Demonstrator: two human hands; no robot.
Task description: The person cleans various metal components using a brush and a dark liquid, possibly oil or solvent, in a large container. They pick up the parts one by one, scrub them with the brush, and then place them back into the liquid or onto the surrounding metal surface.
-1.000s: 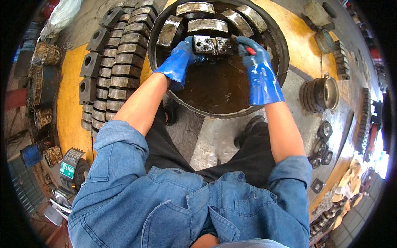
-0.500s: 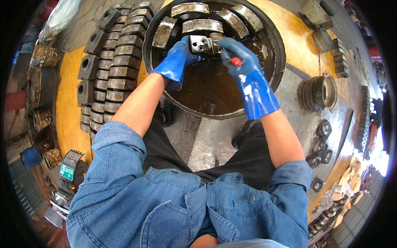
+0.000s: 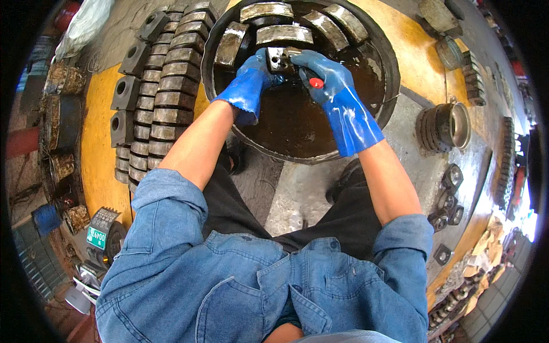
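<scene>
My left hand [image 3: 250, 77], in a blue rubber glove, is closed around a metal block [image 3: 277, 60] with round holes in its face. Against the block's right side is my right hand [image 3: 327, 73], gloved in blue too. Its fingers wrap a tool whose red handle end [image 3: 316, 83] sticks out; the tool's working end is hidden. Both hands are over a wide round pan [image 3: 286, 156] of dark brown liquid. Curved metal segments [image 3: 284, 35] lie in the pan's far half, beyond the block.
Left of the pan stand long stacked rows of metal blocks [image 3: 174, 100], with several dark holed blocks [image 3: 122, 127] beside them. To the right are a metal ring part [image 3: 457, 126] and small dark nut-like pieces [image 3: 452, 177]. A counter-like device [image 3: 98, 235] sits lower left.
My right hand has moved a little left and turned, coming closer against the block. The block is slightly turned. My left hand keeps its grip.
</scene>
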